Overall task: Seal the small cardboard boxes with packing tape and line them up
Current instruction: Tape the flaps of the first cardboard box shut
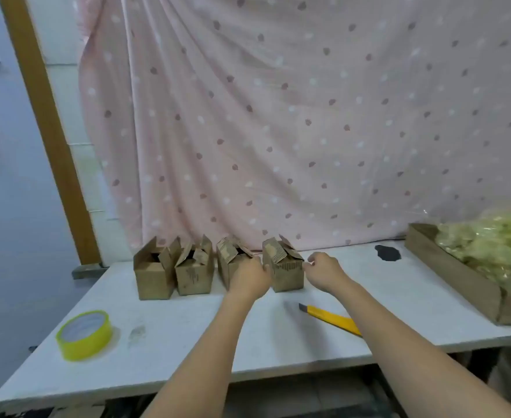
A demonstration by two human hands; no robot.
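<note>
Though blur hides the grip details, we see the left hand [249, 277] and right hand [323, 271], fingers curled, touching the rightmost cardboard box [287, 274], flaps up. The left hand covers part of the third box [228, 260]. Tape roll [84, 334] sits front-left; right arm crosses the yellow utility knife [329, 319].

A makeshift packing corner in a home or small workshop: a plain white table [188, 333] stands against a pink spotted bedsheet [278, 116] hung as a backdrop. At the far right a cardboard tray [447, 267] holds crinkled yellow cellophane [495, 245]; left, a wooden door frame [49, 125].
</note>
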